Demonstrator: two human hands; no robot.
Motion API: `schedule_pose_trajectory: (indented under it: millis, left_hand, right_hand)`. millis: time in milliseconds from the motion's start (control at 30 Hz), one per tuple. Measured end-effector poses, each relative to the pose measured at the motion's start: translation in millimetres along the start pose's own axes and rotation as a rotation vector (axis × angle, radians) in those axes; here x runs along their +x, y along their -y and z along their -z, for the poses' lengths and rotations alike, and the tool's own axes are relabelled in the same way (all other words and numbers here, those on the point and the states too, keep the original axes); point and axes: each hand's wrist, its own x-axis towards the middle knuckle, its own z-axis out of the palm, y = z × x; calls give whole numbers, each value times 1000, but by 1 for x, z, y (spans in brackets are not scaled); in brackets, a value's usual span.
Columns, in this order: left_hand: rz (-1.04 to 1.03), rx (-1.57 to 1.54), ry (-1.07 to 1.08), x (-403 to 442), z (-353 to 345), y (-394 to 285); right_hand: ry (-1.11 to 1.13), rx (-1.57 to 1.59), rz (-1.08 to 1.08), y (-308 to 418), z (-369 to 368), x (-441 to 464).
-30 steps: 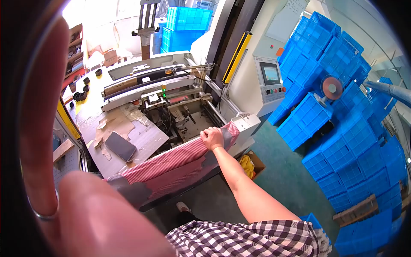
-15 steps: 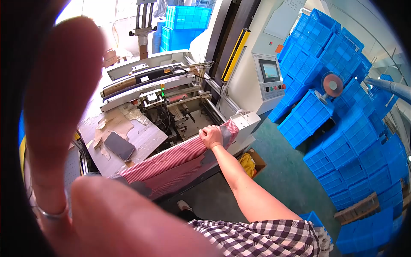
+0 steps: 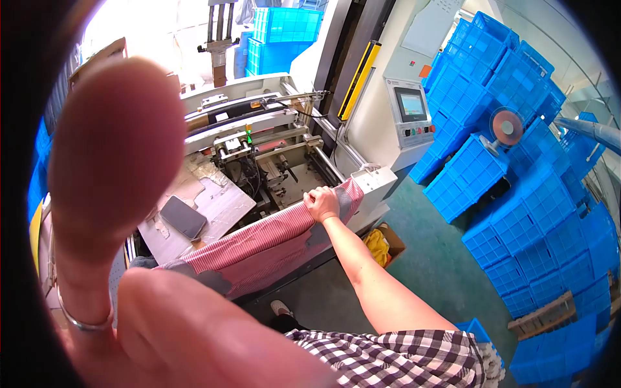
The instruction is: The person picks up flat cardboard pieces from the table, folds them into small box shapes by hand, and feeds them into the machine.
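Very near the lens, my left hand [image 3: 129,258] fills the left side, blurred; a ringed finger points up, another bends, and nothing shows between them. My right hand [image 3: 322,204] rests with curled fingers on the top edge of the machine's front bar, over a red-and-white striped cloth [image 3: 259,249]. Whether it grips the cloth is too small to tell. A dark phone [image 3: 184,218] lies on the board [image 3: 223,223] left of the machine's open middle [image 3: 291,181], beside torn brown paper.
A control panel with a screen [image 3: 411,105] stands right of the machine. Stacked blue crates [image 3: 517,213] and a small fan [image 3: 506,127] are farther right. Below the machine's right corner sits a cardboard box with yellow cloth [image 3: 377,247].
My left hand has shifted right and its raised finger now covers more of the board and the machine's left end. My right hand keeps its place on the bar.
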Motion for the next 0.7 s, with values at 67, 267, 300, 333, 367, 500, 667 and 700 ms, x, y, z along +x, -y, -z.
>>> schedule_pose_trajectory:
  millis: [67,267,300,333,367,500,667,700]
  left_hand:
    - [15,-4,-7,-10,0,-1]
    - [29,-22,-32,-35,-2,-16]
    - [27,-24,-34,-38,-2,-18]
    - [24,-23,-35,-41,-1,-20]
    - [19,-22,-38,-44,-2,-21]
    - [-9,-36,-51,-62,3,-33]
    - [-115,-216,-56,-109,32,-49]
    - [-128,-203,-61,-113,46,-47]
  right_hand:
    - [4,2,1,-1,-1,-2]
    - [-2,8,5,-3,-5,-1]
    - [23,-3,-4,-3,-3,-1]
    - [48,-14,-12,-2,-2,-1]
    - [47,-11,-8,-2,-1,-1]
    - [19,0,10,-5,-4,-4]
    - [-15,-32,61,-7,-9,0]
    - [-2,-33,59,-8,-7,0]
